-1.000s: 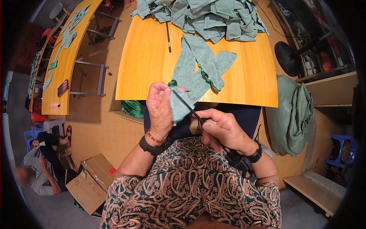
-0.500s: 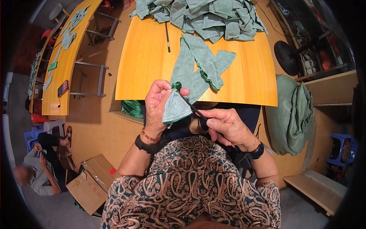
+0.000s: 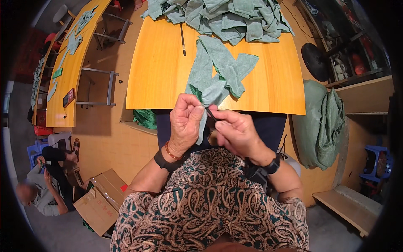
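Note:
At the near edge of the table [image 3: 155, 71], my left hand [image 3: 184, 124] pinches a small pale-green fabric piece [image 3: 215, 93] with a shiny darker-green part. My right hand [image 3: 241, 130] is closed on a thin black stick [image 3: 211, 114], whose upper end meets the fabric by the left fingertips. Whether the stick goes inside the fabric is hidden. Just beyond my hands lie long green fabric pieces [image 3: 224, 67], crossing one another on the tabletop. Another thin dark stick [image 3: 183, 40] rests farther off, to the left.
A large heap of green fabric pieces [image 3: 226, 19] covers the table's far end. A stuffed green sack [image 3: 321, 126] stands at the right, with a blue stool [image 3: 375, 164] beyond. To the left are a cardboard box [image 3: 98, 206], a seated person [image 3: 50, 185] and another long table [image 3: 63, 96].
The fabric piece has turned from hanging below my left fingers to pointing up and right over the table edge. Both hands have drawn closer together, the stick still in the right.

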The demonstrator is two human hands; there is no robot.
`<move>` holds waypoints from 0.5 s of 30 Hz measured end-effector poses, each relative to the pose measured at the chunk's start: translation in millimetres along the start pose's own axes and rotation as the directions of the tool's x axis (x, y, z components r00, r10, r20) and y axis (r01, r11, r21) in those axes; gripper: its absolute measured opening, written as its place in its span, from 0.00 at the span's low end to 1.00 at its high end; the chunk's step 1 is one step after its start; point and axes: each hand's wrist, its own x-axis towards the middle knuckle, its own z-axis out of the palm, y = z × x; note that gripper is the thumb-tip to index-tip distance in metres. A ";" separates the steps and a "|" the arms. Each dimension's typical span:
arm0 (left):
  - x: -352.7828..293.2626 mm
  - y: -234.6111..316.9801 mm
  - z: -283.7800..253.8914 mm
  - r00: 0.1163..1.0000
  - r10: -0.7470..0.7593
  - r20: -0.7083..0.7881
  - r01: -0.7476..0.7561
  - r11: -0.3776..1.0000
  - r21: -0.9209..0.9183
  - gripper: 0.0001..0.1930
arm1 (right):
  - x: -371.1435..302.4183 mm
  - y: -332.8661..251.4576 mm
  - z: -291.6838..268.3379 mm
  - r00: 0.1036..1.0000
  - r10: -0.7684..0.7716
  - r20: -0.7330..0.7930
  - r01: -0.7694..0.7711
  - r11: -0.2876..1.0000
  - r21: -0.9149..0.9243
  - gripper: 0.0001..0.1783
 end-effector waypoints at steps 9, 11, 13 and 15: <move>13.5 -0.1 -8.0 0.979 -0.120 -0.162 0.084 0.973 -0.215 0.06 | -18.9 -24.8 -15.7 0.979 0.191 0.075 -0.191 0.982 -0.009 0.18; 16.2 -0.7 -8.3 0.973 -0.135 -0.188 0.094 0.972 -0.214 0.06 | -27.7 -20.9 -21.1 0.980 0.182 0.085 -0.178 0.983 -0.053 0.18; 15.9 -1.9 -6.2 0.971 -0.137 -0.194 0.097 0.974 -0.205 0.06 | -31.1 -19.4 -21.4 0.980 0.185 0.079 -0.177 0.980 -0.096 0.18; 15.0 -1.1 -7.3 0.977 -0.144 -0.157 0.116 0.978 -0.174 0.07 | -24.3 -18.5 -21.5 0.983 0.165 0.079 -0.160 0.985 -0.061 0.17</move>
